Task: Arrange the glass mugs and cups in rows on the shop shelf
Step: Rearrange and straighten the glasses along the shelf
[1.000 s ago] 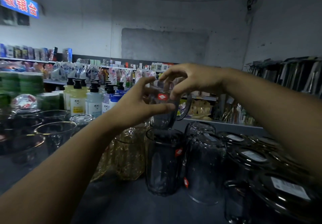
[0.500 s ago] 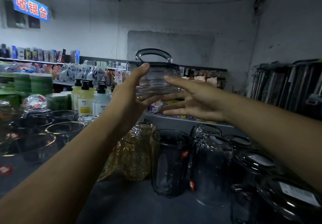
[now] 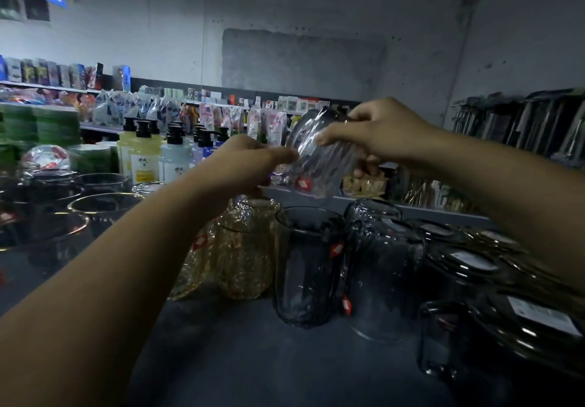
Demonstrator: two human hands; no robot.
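A clear ribbed glass mug (image 3: 319, 156) with a red sticker hangs tilted in the air above the dark shelf (image 3: 253, 352). My right hand (image 3: 376, 135) grips its upper side, fingers curled round it. My left hand (image 3: 243, 162) pinches its left edge with thumb and fingertips. Below stand an upright dark glass (image 3: 304, 264), an upturned clear glass (image 3: 380, 276) to its right, and amber glasses (image 3: 247, 245) to its left.
More dark glasses with labels (image 3: 468, 267) crowd the shelf's right side. Wide glass bowls (image 3: 101, 207) sit at the left. Pump bottles (image 3: 142, 153) and packaged goods fill the shelves behind. Bare shelf surface lies in front of the glasses.
The mug came down from face height and turned from handle-up to tilted. My right hand went from flat fingers under it to gripping its top. My left hand slid to its left edge.
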